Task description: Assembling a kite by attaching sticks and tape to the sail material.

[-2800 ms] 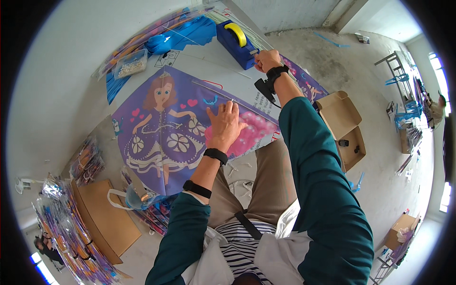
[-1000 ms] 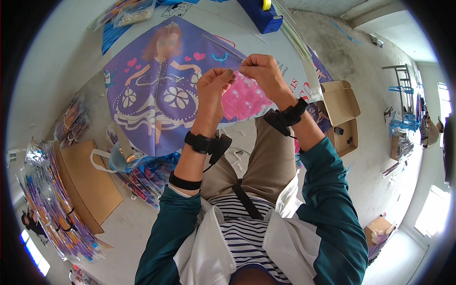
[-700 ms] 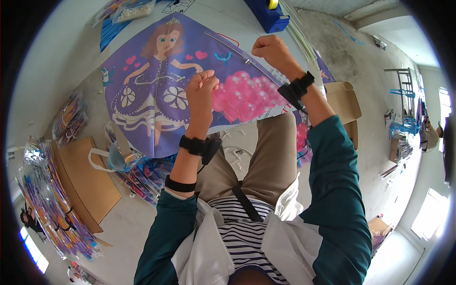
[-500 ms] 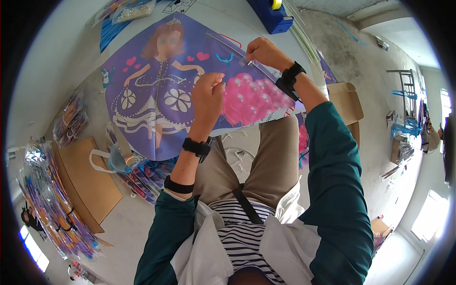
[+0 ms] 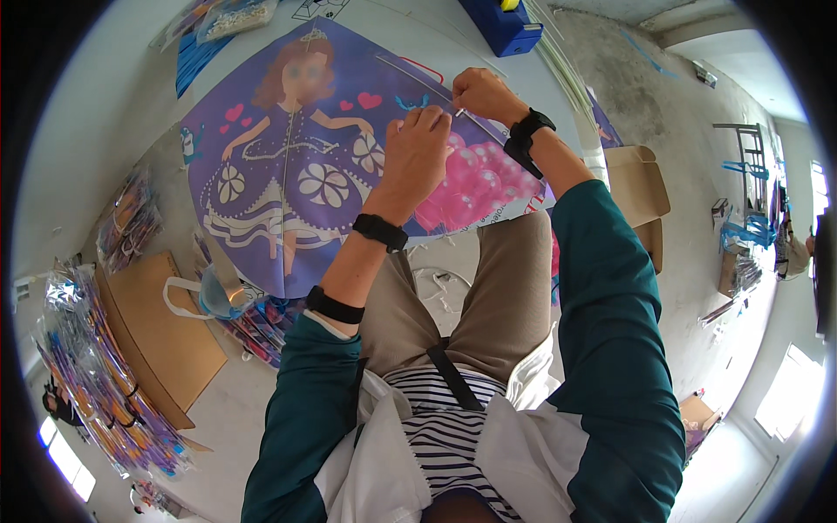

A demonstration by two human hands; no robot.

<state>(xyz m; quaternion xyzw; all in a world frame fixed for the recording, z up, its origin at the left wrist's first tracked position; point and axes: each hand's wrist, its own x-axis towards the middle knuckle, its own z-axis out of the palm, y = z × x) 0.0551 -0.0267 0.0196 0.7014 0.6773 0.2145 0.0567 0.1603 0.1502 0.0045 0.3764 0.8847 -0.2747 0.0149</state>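
A large purple kite sheet [image 5: 253,187] lies in front of me, printed with a figure in a gown and pink balloons. A thin rod [image 5: 410,70] runs along its upper right edge. My right hand [image 5: 488,96] is closed in a pinch at that edge. A small whitish piece [image 5: 459,112] shows just below its fingertips; what the fingers hold is mostly hidden. Next to it, my left hand [image 5: 418,157] rests palm down over the balloons, fingers loosely bent and slightly apart, with nothing visible in them.
A blue tape dispenser [image 5: 506,30] stands at the far edge beside a bundle of pale rods [image 5: 558,74]. A bag of small parts [image 5: 237,21] lies far left. An open cardboard box [image 5: 636,183] is at right; wrapped kites [image 5: 105,383] and cardboard [image 5: 157,331] lie at left.
My left hand has moved right and away from me, over the balloons, and its curled fingers have loosened. My right hand stays at the edge. The sheet has shifted slightly left.
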